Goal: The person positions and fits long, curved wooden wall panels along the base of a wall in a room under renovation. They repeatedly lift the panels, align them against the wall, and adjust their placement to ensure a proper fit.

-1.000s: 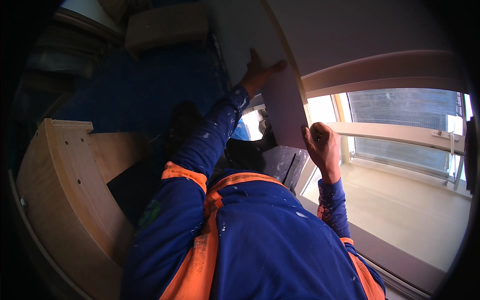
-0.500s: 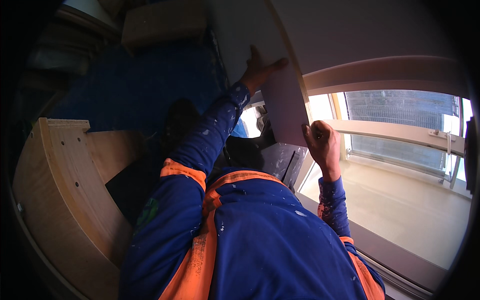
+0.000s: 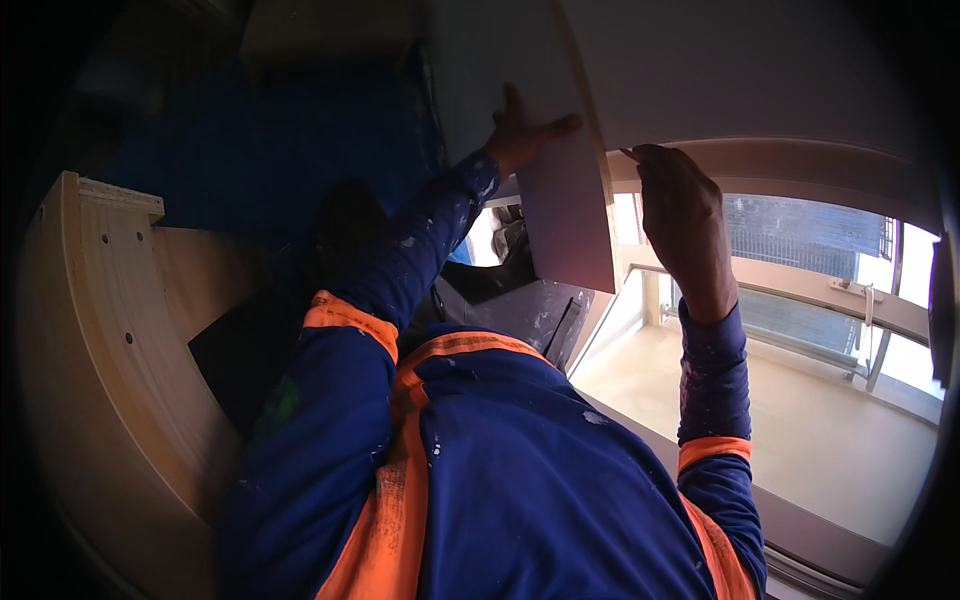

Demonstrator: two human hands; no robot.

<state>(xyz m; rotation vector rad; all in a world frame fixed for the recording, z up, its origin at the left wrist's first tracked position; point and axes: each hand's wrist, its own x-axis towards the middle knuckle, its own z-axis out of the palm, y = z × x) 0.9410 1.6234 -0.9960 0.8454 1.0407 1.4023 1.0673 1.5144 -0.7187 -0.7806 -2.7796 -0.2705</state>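
A pale, flat board stands in front of me, its right edge a light wood-coloured strip. My left hand rests on the board's face with fingers spread, the thumb pointing toward that edge. Just right of the edge is my right hand, its fingers drawn together in a pinch. A small pointed tip shows at those fingers, close to the board's edge; what it belongs to is hidden by the hand.
A wooden piece with screw holes stands at my left. Blue floor lies ahead on the left, in shadow. At right is a bright window with a pale sill. A large pale panel stretches beyond the board.
My right hand has moved up from the board's lower corner, along its right edge. The left hand stays spread on the board. The view has shifted slightly.
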